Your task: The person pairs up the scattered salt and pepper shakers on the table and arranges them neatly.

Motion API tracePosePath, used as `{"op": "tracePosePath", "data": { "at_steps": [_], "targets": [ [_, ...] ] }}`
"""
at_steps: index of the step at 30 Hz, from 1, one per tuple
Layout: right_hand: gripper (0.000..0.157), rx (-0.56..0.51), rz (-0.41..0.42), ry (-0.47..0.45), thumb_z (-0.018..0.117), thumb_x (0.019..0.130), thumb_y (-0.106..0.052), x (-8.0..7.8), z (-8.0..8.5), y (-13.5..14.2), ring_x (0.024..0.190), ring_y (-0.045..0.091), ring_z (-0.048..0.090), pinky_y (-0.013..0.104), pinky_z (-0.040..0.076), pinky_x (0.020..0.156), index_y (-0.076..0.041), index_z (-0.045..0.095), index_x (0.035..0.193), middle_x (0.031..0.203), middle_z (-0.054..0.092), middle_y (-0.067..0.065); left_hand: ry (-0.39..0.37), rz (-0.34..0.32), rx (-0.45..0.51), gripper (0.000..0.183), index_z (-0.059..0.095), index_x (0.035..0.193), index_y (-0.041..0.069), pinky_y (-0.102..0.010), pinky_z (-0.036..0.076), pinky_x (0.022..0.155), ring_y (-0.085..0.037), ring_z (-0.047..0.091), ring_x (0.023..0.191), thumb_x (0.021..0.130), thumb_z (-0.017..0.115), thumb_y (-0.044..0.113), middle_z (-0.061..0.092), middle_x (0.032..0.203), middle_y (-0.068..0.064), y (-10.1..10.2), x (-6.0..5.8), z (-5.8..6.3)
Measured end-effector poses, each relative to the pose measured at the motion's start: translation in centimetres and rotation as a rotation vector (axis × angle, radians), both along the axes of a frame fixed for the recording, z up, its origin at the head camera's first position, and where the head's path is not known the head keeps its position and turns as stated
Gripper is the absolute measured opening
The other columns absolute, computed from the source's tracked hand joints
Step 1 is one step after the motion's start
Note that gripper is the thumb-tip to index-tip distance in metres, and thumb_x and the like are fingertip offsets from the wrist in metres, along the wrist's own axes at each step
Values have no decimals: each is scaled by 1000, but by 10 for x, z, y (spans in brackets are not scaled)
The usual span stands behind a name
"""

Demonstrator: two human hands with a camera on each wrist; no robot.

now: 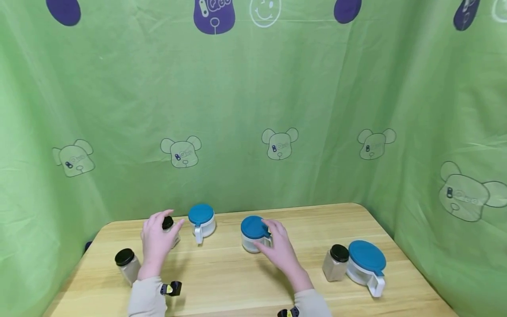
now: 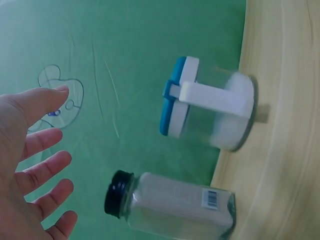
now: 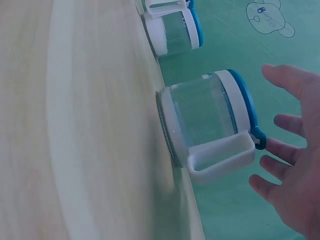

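My left hand [image 1: 153,243] is held over the back left of the table, fingers spread. Beside and partly behind it stands a clear jar with a black cap [image 1: 167,222]; in the left wrist view this jar [image 2: 175,205] is apart from the fingers and carries a barcode label. My right hand [image 1: 280,248] reaches toward a glass jar with a blue lid and white handle [image 1: 253,228], thumb and fingers apart around its right side. In the right wrist view the same handled jar [image 3: 205,112] holds white contents; fingertips are close to its lid, and contact is unclear.
Another blue-lidded handled jar [image 1: 201,214] stands at the back, between the hands. A black-capped jar [image 1: 128,266] is at left. At right, a black-capped jar [image 1: 336,263] stands beside a larger blue-lidded jar [image 1: 366,257]. A green curtain [image 1: 237,97] hangs behind the wooden table [image 1: 222,281].
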State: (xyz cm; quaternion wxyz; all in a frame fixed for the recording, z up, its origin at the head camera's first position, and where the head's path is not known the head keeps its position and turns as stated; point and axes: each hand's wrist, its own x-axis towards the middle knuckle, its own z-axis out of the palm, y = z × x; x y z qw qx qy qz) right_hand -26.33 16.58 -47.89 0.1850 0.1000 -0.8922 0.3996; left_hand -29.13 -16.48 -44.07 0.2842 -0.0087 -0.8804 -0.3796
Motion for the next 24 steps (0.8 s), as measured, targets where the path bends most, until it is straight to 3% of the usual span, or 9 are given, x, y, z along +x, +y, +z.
{"op": "tracePosePath", "data": {
  "at_steps": [8,14,24],
  "targets": [
    [79,-43,-51,-76,81,78,-37,-14,-5,-4,135,40,38,61,41,104,-10,46,142,146,40,19,13,32,33,50,61,125,6,-57,32,100,-43,44,121,83,77,28,55,130,-22,-6,-7,-7],
    [82,-67,-38,-103,82,77,-36,-26,-6,-7,136,41,35,62,41,104,-11,43,144,147,37,21,6,73,26,54,59,128,6,-60,34,99,-45,43,123,82,78,27,54,131,-23,-12,-13,-15],
    [82,-91,-10,-126,82,78,-34,-27,-11,-8,134,42,37,62,42,103,-11,41,145,147,36,21,-104,97,31,61,49,138,7,-64,32,101,-49,41,124,86,74,27,51,134,-26,-16,-21,-27]
  ]
}}
